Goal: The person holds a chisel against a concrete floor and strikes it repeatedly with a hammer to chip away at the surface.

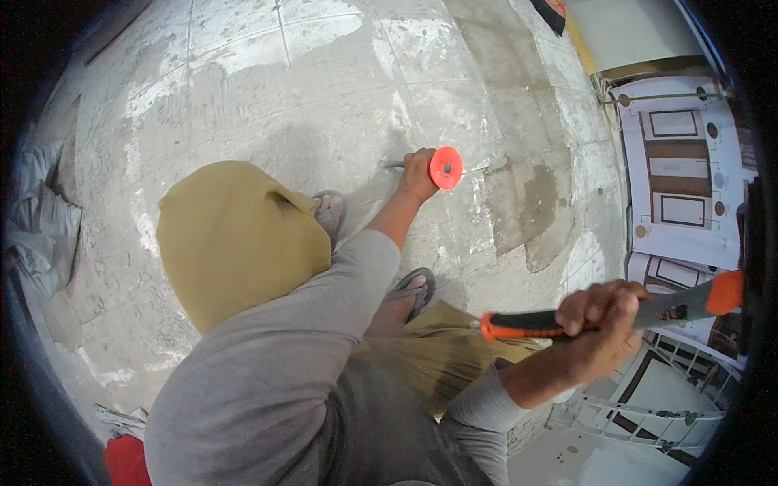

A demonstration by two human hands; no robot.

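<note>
My left hand (417, 176) is closed around a chisel with a round red hand guard (446, 168). A short length of its dark metal shaft (395, 164) sticks out on the other side of the fist, above the grey tiled floor (356, 113); I cannot tell whether its tip touches. Raised at the right, my right hand (596, 328) grips a hammer by its black and orange handle (523, 326). The far end of the hammer runs into the dark rim of the picture, so its head is hidden.
Sandalled feet (415, 293) are planted below my left arm. A khaki cloth (243, 243) bulges at the left. Along the right lie printed sheets with door pictures (685, 166) and a white metal rack (656, 417). Grey sacking (40, 219) lies at the left edge.
</note>
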